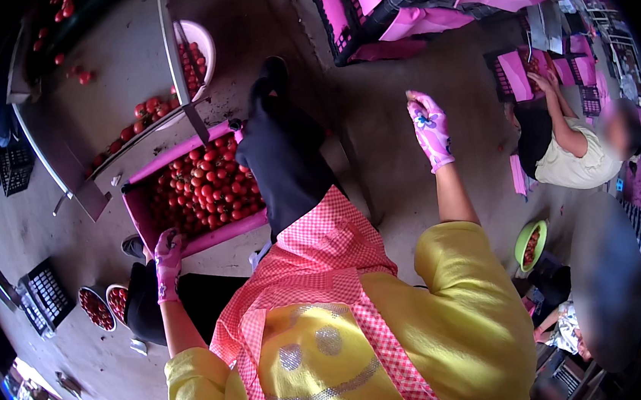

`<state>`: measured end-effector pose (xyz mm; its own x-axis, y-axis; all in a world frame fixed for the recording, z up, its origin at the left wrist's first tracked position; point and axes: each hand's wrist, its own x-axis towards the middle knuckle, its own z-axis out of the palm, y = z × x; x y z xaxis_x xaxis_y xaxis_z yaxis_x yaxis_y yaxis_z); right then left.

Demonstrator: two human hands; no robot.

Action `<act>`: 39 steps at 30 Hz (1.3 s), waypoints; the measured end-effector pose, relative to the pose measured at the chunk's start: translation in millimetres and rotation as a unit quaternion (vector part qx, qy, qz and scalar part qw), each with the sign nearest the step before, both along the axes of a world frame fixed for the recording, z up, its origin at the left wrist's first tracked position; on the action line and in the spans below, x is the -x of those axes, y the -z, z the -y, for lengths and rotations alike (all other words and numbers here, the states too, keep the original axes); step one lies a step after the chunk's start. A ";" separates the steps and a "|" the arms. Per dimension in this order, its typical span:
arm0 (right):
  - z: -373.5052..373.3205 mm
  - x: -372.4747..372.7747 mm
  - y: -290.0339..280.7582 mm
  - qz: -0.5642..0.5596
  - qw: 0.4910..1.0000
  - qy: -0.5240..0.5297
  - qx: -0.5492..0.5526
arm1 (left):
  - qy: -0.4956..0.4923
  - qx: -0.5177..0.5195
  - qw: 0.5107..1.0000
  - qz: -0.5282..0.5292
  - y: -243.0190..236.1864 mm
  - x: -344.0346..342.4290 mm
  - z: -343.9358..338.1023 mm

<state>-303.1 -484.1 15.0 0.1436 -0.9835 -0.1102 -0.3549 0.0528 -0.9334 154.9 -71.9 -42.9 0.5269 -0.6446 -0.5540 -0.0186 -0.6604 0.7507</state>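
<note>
Between my legs stands a crate (235, 229) lined with pink sheet and heaped with small red tomatoes (205, 191). My left hand (168, 263), in a pink patterned glove, is at the crate's near left corner. Its fingers curl inward there, and what they hold, if anything, is hidden. Out to the right, above the floor and away from the crate, is my right hand (431, 128) in a matching flowered glove. Its fingers are drawn together, with a small tan spot at the tips that I cannot make out.
A metal chute (65, 157) with tomatoes along its edge slopes beyond the crate, beside a pale tub (207, 50) of tomatoes. Black crates with pink lining (396, 22) are stacked far right. Two tomato buckets (97, 308) stand left. Other people sit at right, near a green basin (530, 246).
</note>
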 end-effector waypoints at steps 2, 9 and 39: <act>-16.1 50.1 56.8 -0.113 0.993 0.027 -0.023 | 0.081 -0.082 0.991 0.069 -6.5 7.1 25.0; -73.5 14.6 234.1 -0.168 0.963 -0.168 -0.125 | 0.100 -0.149 0.978 0.106 -55.8 29.8 79.9; 70.9 -164.8 42.8 -0.166 0.942 -0.291 0.003 | -0.030 -0.058 0.970 0.235 -151.2 15.3 27.1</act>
<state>-138.3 -555.0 -27.8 0.6166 -0.7501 -0.2390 -0.5947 -0.2449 -0.7657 139.5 -99.1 108.2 0.7739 -0.5524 -0.3098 -0.2995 -0.7502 0.5895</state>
